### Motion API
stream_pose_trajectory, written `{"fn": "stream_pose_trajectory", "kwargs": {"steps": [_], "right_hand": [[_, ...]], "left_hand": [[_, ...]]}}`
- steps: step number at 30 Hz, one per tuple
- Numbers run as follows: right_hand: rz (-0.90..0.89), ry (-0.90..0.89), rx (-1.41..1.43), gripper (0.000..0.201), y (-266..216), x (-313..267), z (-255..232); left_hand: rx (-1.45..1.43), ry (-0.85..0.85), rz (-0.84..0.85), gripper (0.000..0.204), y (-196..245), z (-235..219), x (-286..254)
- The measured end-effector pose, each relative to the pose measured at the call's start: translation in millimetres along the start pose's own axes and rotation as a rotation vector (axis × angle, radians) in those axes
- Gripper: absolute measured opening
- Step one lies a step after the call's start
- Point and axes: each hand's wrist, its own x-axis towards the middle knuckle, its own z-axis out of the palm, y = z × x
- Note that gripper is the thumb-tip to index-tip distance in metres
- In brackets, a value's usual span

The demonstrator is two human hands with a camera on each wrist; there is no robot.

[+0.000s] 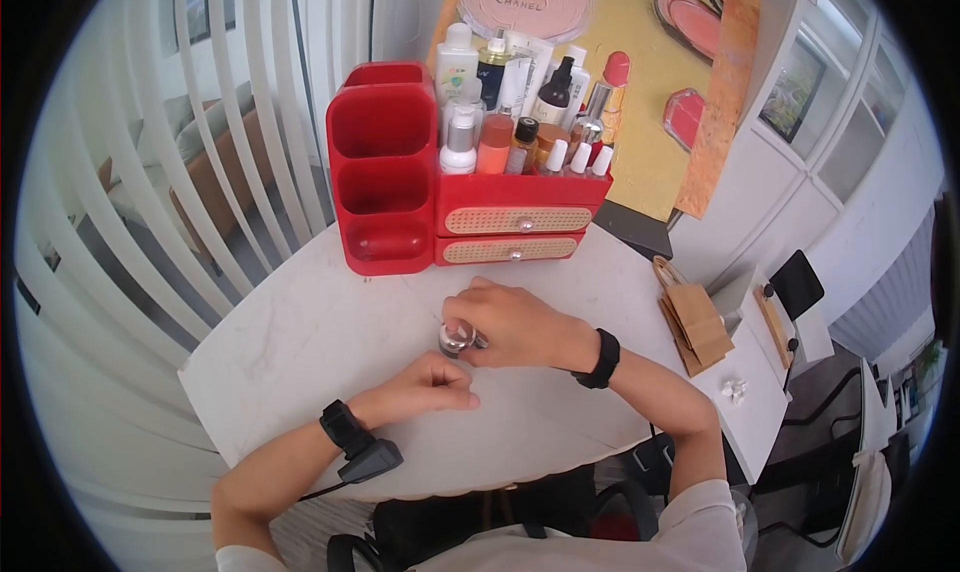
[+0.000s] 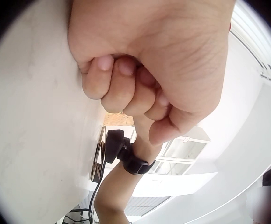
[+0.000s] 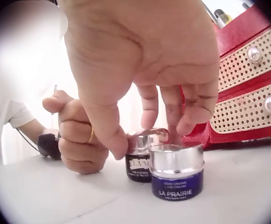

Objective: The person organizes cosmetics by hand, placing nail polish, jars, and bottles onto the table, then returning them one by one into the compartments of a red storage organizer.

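Observation:
Two small silver-lidded jars stand side by side on the white table: a blue jar in front and a dark jar partly behind it. My right hand reaches over them from above, its thumb against the dark jar's side and its fingers curled behind; exactly where those fingertips touch is hidden. From the head view, a silver lid shows beside the fingers. My left hand lies just nearer to me, its fingers curled into a fist on the tabletop; the left wrist view shows nothing in that hand.
Behind the hands stands a red organizer with open compartments, two drawers and several bottles. A brown paper bag is at the right, near a small white item. White vertical slats border the left side.

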Motion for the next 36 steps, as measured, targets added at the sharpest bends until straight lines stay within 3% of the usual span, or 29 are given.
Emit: {"fn": "stream_pose_trajectory", "kwargs": {"steps": [3,6,10,14,19,21,36], "right_hand": [[-0.049,0.003,0.01,0.026,1.6,1.4,-2.1],[-0.026,0.121,0.171,0.019,-5.8,5.4,-22.2],[-0.127,0.456,0.275,0.023,-6.0,9.1,-95.1],[0.007,0.713,0.261,0.026,9.8,13.8,-159.6],[0.106,0.741,-0.05,0.029,47.4,23.2,-192.7],[0.29,0.623,-0.117,0.03,52.5,26.1,-194.3],[0.28,0.613,-0.176,0.029,81.2,37.3,-181.1]], "left_hand": [[0.001,0.005,-0.02,0.048,-1.9,0.1,0.7],[0.007,0.007,-0.03,0.048,-2.7,-1.0,-0.8],[0.018,0.048,-0.02,0.049,3.1,3.6,0.2],[0.019,0.017,-0.018,0.049,0.2,-0.6,-0.8],[0.015,0.012,-0.023,0.049,-1.4,0.0,0.2],[0.02,0.028,-0.022,0.049,1.5,1.3,0.5],[0.028,0.01,-0.006,0.049,-2.1,-0.1,-0.4]]}}
